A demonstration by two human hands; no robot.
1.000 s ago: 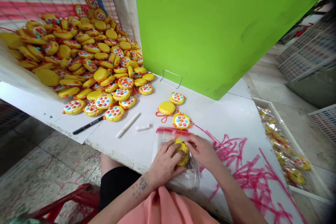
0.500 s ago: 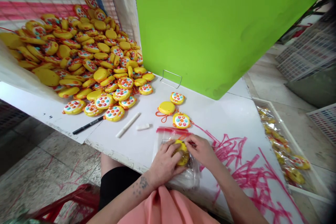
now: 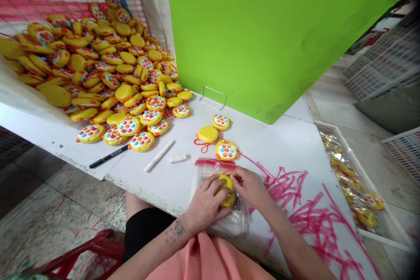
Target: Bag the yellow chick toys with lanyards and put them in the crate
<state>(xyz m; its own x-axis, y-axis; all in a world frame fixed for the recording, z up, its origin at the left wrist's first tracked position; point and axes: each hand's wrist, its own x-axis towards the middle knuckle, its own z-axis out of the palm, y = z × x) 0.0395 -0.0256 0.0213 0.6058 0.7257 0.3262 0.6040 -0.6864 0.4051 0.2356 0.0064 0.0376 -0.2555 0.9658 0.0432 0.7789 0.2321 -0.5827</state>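
Lying back-up over a stack of clear zip bags (image 3: 239, 223) is a small round yellow pop-button toy (image 3: 226, 181). My left hand (image 3: 206, 197) is closed around its left side, with fingers across its back. At the toy's upper right, my right hand (image 3: 247, 183) is closed in a pinch where an orange cord (image 3: 226, 172) reaches the fingertips; the fingers partly hide it. Beyond the bags' red zip edge (image 3: 210, 162) lie three more toys: one yellow back (image 3: 208, 134) up, two with coloured buttons (image 3: 226, 151) up.
A large heap of the toys (image 3: 108, 70) spills from a lined container at left. A black marker (image 3: 108, 157), a white pen (image 3: 159, 156) and a white cap (image 3: 178, 158) lie on the table. A green panel (image 3: 249, 39) stands behind; a crate of bagged toys (image 3: 351, 183) is at right.
Both hands stay on the toy in nearly the same pose, the right fingers shifting only slightly. The whole view has moved a little.
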